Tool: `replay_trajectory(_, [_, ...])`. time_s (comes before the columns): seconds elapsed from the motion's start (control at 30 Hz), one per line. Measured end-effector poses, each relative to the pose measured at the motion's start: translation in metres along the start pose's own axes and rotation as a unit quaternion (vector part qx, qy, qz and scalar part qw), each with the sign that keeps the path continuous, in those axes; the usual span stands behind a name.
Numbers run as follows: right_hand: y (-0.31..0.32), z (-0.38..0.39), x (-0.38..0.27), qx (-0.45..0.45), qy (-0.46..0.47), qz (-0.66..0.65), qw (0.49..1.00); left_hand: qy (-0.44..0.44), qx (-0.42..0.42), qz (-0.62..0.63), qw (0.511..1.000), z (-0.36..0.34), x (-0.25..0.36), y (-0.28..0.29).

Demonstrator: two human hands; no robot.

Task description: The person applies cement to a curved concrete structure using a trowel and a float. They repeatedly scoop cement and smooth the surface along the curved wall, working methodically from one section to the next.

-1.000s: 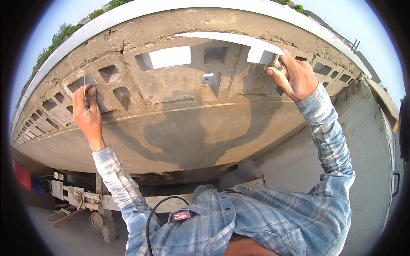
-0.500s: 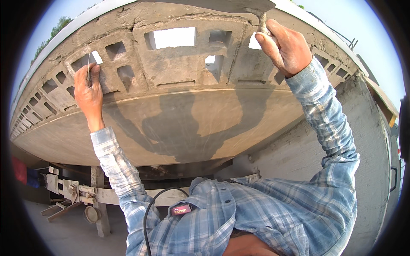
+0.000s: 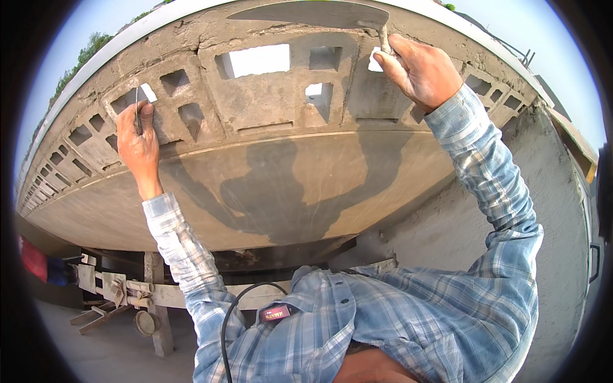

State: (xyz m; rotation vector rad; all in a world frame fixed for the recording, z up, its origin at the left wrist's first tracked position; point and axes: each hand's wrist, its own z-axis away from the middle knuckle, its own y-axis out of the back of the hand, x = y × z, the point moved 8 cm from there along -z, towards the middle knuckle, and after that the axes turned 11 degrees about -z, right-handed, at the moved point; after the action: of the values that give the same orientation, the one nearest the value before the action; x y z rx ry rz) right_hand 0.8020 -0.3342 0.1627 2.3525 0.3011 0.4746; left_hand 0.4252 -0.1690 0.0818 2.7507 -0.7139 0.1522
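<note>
My right hand [image 3: 421,76] is closed around the pale, crusted handle of a long-bladed trowel [image 3: 306,14], whose grey blade lies across the upper part of the concrete block wall [image 3: 258,102], above the openings. My left hand [image 3: 137,147] pinches a thin metal tool [image 3: 136,97] upright at a square opening in a block toward the left. Several rows of openings run along the wall, some showing bright white through them. Below them is a smooth rendered band [image 3: 383,217], with my shadow cast on it.
A rough grey wall [image 3: 549,255] runs down the right side. At the lower left are a timber scaffold [image 3: 115,287], a round tin [image 3: 147,322] and red and blue cloth [image 3: 32,258]. A white ledge [image 3: 159,13] tops the wall, with trees beyond.
Since a second ago both hands have risen to higher places in the picture. The trowel has moved up, and its blade now shows grey rather than bright white.
</note>
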Motion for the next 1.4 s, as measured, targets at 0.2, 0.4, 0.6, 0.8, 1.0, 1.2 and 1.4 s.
replay_trajectory(0.2, [0.009, 0.002, -0.006, 0.026, 0.022, -0.007, 0.999, 0.009, -0.004, -0.001, 1.000, 0.001, -0.003, 0.000])
replay_trajectory(0.4, [0.016, 0.004, -0.010, 0.035, 0.027, -0.021, 0.999, -0.004, -0.003, 0.000, 1.000, 0.000, -0.004, 0.003])
replay_trajectory(0.6, [0.010, 0.006, -0.001, -0.004, -0.018, 0.013, 1.000, 0.006, 0.002, 0.013, 1.000, 0.001, -0.004, 0.002])
replay_trajectory(0.8, [0.006, 0.007, 0.008, -0.003, -0.018, 0.003, 1.000, 0.002, 0.013, 0.010, 1.000, 0.001, -0.008, 0.003])
replay_trajectory(1.0, [-0.006, 0.008, 0.018, -0.047, -0.050, 0.032, 0.997, 0.013, -0.002, 0.030, 0.999, 0.001, -0.003, -0.001])
replay_trajectory(1.2, [-0.009, -0.006, -0.009, -0.009, -0.017, -0.045, 0.999, -0.006, 0.014, 0.031, 0.999, -0.001, -0.004, 0.002])
replay_trajectory(1.4, [0.000, -0.015, -0.025, 0.047, 0.011, -0.046, 0.998, 0.001, 0.028, 0.024, 0.999, -0.001, -0.002, 0.005])
